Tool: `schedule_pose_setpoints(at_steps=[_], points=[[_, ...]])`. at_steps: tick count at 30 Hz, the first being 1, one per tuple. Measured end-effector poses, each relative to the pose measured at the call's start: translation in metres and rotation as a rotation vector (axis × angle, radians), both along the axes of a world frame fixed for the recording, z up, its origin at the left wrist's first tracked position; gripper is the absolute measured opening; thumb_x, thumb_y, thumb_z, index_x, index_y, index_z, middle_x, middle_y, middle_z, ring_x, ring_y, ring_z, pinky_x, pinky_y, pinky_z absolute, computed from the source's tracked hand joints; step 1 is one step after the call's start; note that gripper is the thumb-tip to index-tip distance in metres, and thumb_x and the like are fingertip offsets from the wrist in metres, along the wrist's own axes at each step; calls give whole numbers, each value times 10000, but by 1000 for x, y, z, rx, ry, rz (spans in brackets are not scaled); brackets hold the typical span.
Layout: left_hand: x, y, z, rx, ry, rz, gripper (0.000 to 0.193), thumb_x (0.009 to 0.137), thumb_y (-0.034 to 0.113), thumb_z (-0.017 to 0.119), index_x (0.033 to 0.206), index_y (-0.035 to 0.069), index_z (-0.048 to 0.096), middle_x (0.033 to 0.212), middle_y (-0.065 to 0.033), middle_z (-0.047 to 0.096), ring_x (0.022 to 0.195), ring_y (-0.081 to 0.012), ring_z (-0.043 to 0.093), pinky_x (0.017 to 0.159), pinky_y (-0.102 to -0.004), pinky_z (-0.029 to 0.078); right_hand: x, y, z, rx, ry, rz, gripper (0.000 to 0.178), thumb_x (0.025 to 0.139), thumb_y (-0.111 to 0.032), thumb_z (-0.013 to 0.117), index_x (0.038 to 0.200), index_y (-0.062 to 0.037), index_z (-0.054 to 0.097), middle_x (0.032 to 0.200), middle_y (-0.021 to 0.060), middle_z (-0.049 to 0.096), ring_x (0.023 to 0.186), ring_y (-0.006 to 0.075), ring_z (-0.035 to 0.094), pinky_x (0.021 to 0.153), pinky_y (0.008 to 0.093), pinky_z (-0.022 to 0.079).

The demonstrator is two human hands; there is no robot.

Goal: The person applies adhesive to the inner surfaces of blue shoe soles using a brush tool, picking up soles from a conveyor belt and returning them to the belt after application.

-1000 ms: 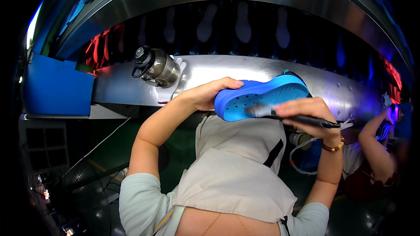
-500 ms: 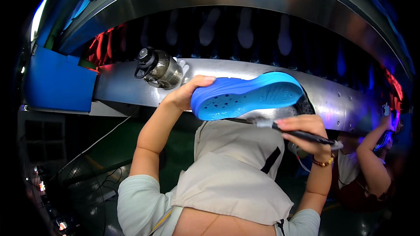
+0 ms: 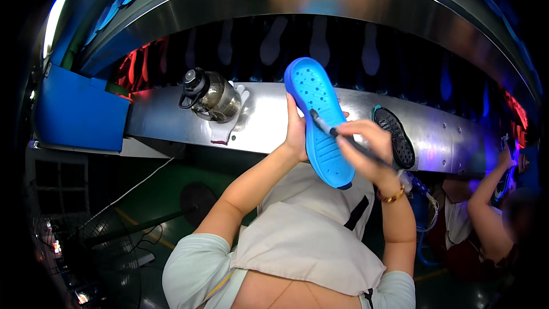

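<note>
A bright blue shoe sole (image 3: 330, 160), its inner face dotted with holes, is tilted up in front of me, toe and heel running far to near. My left hand (image 3: 295, 134) grips it by the left edge, thumb along the side and other fingers mostly hidden behind. Pinched in my right hand (image 3: 369, 143) is a dark-handled brush (image 3: 324, 125). Its bristle tip meets the middle of the sole's inner face. A black shoe sole (image 3: 394, 137) lies on the metal ledge, just right of my right hand.
On the metal ledge (image 3: 263, 120) at left, a smoky bottle with a black lid (image 3: 220, 97) stands by a whitish glove (image 3: 222, 131). Dark sole shapes (image 3: 319, 43) line the opening beyond. A blue box (image 3: 80, 109) is far left; another person's arm (image 3: 486, 197) is at right.
The blue sole has turned from lying crosswise to upright, its inner face toward me. My right hand has moved up and left, bringing the brush onto it. The black sole now shows clearly.
</note>
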State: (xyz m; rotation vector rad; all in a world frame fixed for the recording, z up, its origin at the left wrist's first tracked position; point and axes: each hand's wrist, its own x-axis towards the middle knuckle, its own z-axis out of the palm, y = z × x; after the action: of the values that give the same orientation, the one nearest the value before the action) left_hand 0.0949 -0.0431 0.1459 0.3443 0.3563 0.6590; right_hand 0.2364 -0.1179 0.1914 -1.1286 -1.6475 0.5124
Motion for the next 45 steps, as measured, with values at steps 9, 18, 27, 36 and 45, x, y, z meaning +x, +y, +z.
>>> schedule_pose_setpoints(at_steps=[9,18,27,36,45], points=[[-11,-4,15,50,-17,40,948,696,799,76,1160,51,427,993,-165,552,995,-304,533,883,-454,428,12,-22,31,-217,159,206,179,654,-20,638,832,0,625,787,124,631,740,231,621,696,295,479],[-14,0,48,82,-7,194,963,673,822,154,1107,15,451,1015,-183,530,962,-353,528,850,-504,425,14,-29,33,-214,305,211,204,657,17,646,861,22,633,868,145,641,806,250,625,760,328,489],[-24,16,70,243,-110,124,961,698,799,189,1175,0,430,1070,-198,529,1011,-332,518,876,-502,417,27,-34,12,-310,588,338,204,683,23,635,887,30,629,944,163,630,979,287,563,894,379,420],[-18,-20,64,216,-112,195,443,895,287,348,1229,-1,388,1125,-161,527,997,-239,547,868,-370,445,-20,-48,22,-136,549,151,178,766,24,566,942,48,571,1009,203,592,941,241,582,851,329,443],[-16,-6,63,150,-210,176,481,850,276,430,1221,-28,393,1091,-194,550,955,-277,578,849,-393,466,-9,-38,37,-91,246,295,212,725,26,592,936,43,597,953,189,618,897,234,603,807,322,471]])
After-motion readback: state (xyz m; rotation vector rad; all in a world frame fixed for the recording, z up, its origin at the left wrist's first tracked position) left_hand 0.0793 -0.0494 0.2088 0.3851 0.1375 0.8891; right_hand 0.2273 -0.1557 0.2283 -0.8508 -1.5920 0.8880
